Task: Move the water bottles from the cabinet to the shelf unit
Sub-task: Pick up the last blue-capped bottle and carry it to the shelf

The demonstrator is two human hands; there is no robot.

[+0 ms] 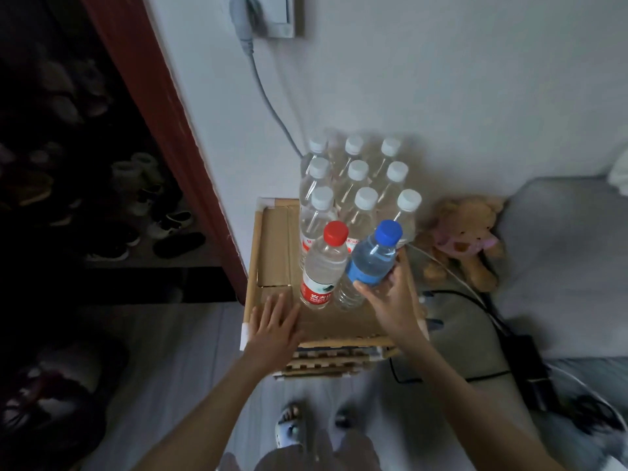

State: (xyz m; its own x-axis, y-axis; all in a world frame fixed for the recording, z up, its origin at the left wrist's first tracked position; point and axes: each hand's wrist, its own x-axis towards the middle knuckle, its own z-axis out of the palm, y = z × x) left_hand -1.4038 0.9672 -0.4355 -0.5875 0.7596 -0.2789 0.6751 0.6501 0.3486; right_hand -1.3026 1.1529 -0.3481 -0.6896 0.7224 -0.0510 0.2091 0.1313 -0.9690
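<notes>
A wooden shelf unit (272,253) with a cardboard-lined top stands against the white wall. Several white-capped water bottles (360,202) stand in rows at its back. In front of them stands a red-capped bottle (324,263) with a red label. Beside it, my right hand (390,300) grips a blue-capped, blue-labelled bottle (372,256), tilted, with its base on the shelf top. My left hand (273,322) lies flat with fingers spread on the front left corner of the top, holding nothing.
A dark cupboard with shoes (102,185) lies to the left behind a red-brown frame (163,107). A teddy bear (465,243) and black cables (475,300) lie to the right, next to a grey sofa (560,249). A grey cord (268,96) hangs from a wall socket.
</notes>
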